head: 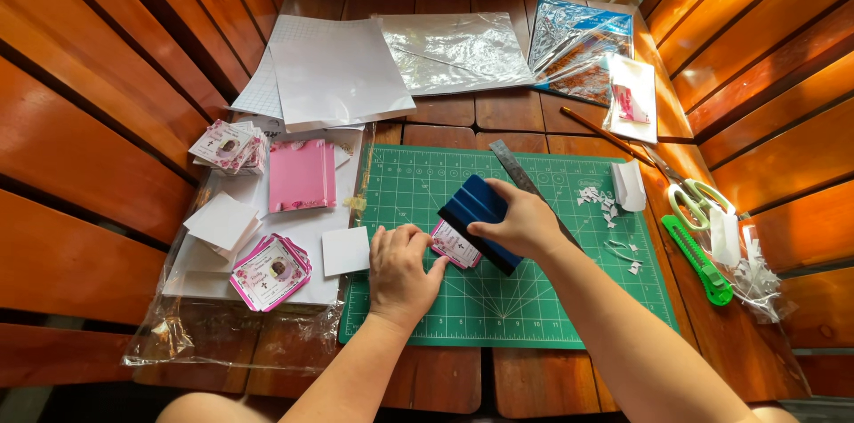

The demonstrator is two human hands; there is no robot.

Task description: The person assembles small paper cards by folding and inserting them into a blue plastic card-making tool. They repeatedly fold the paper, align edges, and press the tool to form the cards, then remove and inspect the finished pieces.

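My right hand grips a blue squeegee and presses its edge onto a small pink and white printed card. My left hand lies flat with its fingers on the card's left side, holding it down on the green cutting mat. A steel ruler lies on the mat behind the right hand, partly hidden by it.
Left of the mat lie a blank white square, stacks of pink printed cards, a pink sheet and white paper. Scissors, a green utility knife, paper scraps and shiny film sheets lie right and behind.
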